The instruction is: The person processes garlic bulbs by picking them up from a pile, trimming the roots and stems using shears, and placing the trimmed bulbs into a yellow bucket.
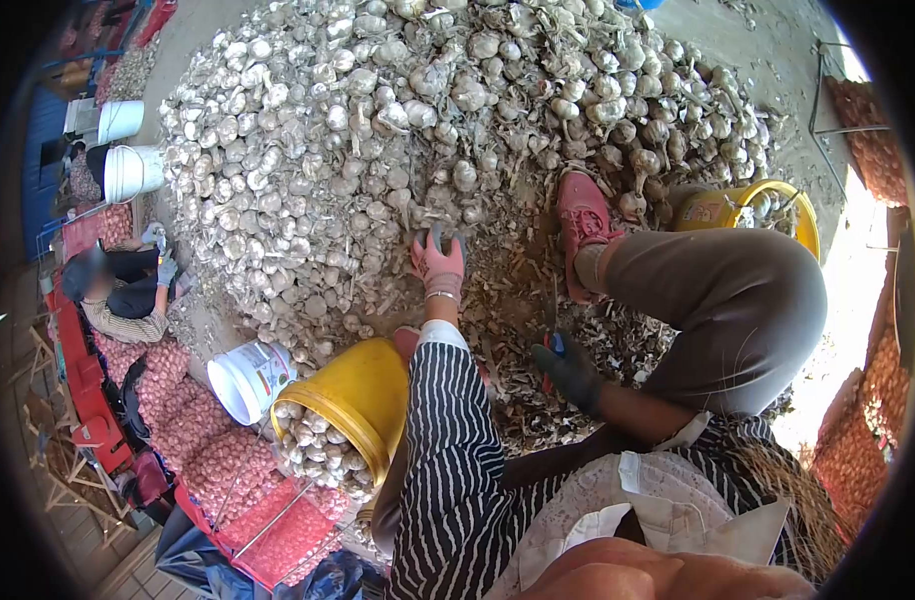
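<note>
My left hand (439,266), in a pink glove with grey fingertips, reaches to the near edge of a big heap of garlic bulbs (278,190). Its fingers are spread over loose bulbs and dry skins, with none gripped. In a dark glove, my right hand (574,374) is closed low in front of my bent knee. It holds a red-handled tool (547,384); the glove hides much of it, and its kind does not show clearly. Cut stalks and peelings (513,370) litter the ground between my hands.
A tipped yellow bucket (373,385) of garlic lies left of my arm, beside a white bucket (250,380). Another yellow bucket (713,208) is beyond my right knee. At left, a person (128,290) sits near filled red net bags (193,430) and white buckets (135,172).
</note>
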A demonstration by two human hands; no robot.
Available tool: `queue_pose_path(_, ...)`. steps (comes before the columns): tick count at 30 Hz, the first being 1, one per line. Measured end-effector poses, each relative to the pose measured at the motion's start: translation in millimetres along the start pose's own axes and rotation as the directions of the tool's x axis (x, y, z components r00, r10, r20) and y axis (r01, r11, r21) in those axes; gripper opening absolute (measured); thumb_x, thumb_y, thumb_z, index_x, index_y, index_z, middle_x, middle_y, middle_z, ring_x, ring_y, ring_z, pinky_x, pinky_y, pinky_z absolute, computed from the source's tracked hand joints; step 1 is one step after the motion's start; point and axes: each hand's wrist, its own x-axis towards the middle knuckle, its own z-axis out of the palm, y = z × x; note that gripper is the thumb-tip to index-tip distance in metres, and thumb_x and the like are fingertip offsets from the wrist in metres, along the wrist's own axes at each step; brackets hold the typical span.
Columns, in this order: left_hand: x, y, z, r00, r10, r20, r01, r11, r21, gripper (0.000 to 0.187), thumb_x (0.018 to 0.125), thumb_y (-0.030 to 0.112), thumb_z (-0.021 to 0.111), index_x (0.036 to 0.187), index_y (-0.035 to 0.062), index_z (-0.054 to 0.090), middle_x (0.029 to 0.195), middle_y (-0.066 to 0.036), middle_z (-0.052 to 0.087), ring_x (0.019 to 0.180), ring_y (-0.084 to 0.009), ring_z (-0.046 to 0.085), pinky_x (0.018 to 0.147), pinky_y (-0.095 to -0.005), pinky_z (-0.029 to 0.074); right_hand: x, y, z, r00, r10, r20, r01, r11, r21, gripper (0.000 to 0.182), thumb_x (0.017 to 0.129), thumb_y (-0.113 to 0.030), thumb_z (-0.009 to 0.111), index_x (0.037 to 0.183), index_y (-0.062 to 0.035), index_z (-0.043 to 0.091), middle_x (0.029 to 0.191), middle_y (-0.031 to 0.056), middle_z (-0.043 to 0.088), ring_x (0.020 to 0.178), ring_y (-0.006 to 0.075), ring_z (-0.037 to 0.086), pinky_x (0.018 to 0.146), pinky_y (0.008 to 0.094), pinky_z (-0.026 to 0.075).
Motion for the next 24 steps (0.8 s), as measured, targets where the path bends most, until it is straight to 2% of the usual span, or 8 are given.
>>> queue_pose_path(4,5.3,28.8,-10.3,0.956,0.225,-0.190,-0.200,0.970,0.141,0.058,0.078,0.042,0.064,0.127,0.0128,0.053,0.142,-0.017,0.033,0.134,-0.0321,0.027,0.106,-0.0572,0.020,0.9,-0.4,1.7,0.997,-0.075,-0.007,0.075,0.997,-0.022,0.026,0.089,-0.022,0.061,0.107,-0.0050,0.053,0.078,-0.0008,0.054,0.065,0.0072,0.047,0.057,0.0277,0.042)
queue_pose_path(9,47.0,92.4,0.9,0.932,0.308,-0.189,-0.354,0.885,-0.302,0.063,0.074,0.040,0.067,0.128,0.0104,0.050,0.135,-0.014,0.040,0.125,-0.0368,0.035,0.101,-0.0554,0.028,3.7,4.4,1.7,1.000,0.029,0.005,-0.029,0.999,-0.038,0.022,0.090,-0.020,0.060,0.104,-0.0053,0.053,0.079,-0.0006,0.053,0.068,0.0075,0.046,0.060,0.0276,0.042)
queue_pose_path(11,55.3,103.7,9.4,0.905,0.419,-0.078,-0.371,0.864,0.339,0.066,0.076,0.043,0.066,0.131,0.0118,0.046,0.137,-0.013,0.039,0.128,-0.0377,0.032,0.101,-0.0562,0.028,5.5,2.6,1.8,0.999,0.034,-0.002,-0.034,0.999,-0.035,0.020,0.090,-0.020,0.061,0.101,-0.0051,0.053,0.079,-0.0001,0.053,0.069,0.0080,0.046,0.061,0.0275,0.042)
queue_pose_path(14,47.4,93.8,18.9,0.973,0.215,-0.082,-0.193,0.956,0.221,0.068,0.076,0.045,0.064,0.133,0.0129,0.043,0.139,-0.010,0.037,0.130,-0.0370,0.028,0.102,-0.0574,0.027,-0.9,-15.6,3.1,0.992,-0.078,-0.096,0.065,0.988,-0.138,0.020,0.089,-0.021,0.062,0.098,-0.0054,0.053,0.078,-0.0002,0.052,0.069,0.0082,0.045,0.060,0.0278,0.042)
queue_pose_path(16,28.1,73.3,18.0,0.934,0.352,0.057,-0.356,0.909,0.219,0.071,0.077,0.045,0.064,0.135,0.0129,0.038,0.141,-0.008,0.033,0.133,-0.0376,0.024,0.102,-0.0576,0.028,3.1,-12.0,0.1,0.995,-0.045,-0.088,0.035,0.993,-0.115,0.020,0.089,-0.022,0.062,0.097,-0.0055,0.053,0.077,-0.0002,0.052,0.068,0.0084,0.045,0.060,0.0278,0.042)
queue_pose_path(18,-9.3,70.2,12.0,0.924,0.300,0.236,-0.375,0.827,0.420,0.073,0.079,0.044,0.063,0.138,0.0135,0.034,0.141,-0.009,0.033,0.133,-0.0386,0.024,0.103,-0.0564,0.029,6.4,-5.8,2.3,0.998,-0.003,-0.059,-0.002,0.996,-0.087,0.020,0.088,-0.022,0.063,0.095,-0.0056,0.054,0.077,-0.0002,0.052,0.068,0.0085,0.045,0.060,0.0278,0.041)
queue_pose_path(22,-41.9,37.7,20.8,0.974,0.167,0.150,-0.219,0.852,0.475,0.072,0.081,0.045,0.061,0.140,0.0139,0.033,0.139,-0.010,0.035,0.133,-0.0380,0.026,0.102,-0.0600,0.029,8.9,9.7,0.3,0.999,-0.040,-0.009,0.039,0.999,-0.023,0.018,0.088,-0.021,0.063,0.093,-0.0057,0.054,0.076,-0.0002,0.052,0.068,0.0090,0.046,0.060,0.0285,0.042)
queue_pose_path(24,-42.0,19.2,9.7,0.966,0.103,0.239,-0.197,0.888,0.415,0.069,0.085,0.042,0.059,0.141,0.0138,0.031,0.141,-0.013,0.032,0.135,-0.0366,0.024,0.103,-0.0586,0.030,3.7,13.0,-3.5,0.998,-0.060,0.018,0.059,0.998,0.037,0.018,0.088,-0.021,0.063,0.092,-0.0055,0.054,0.076,-0.0002,0.053,0.068,0.0089,0.047,0.059,0.0288,0.042)
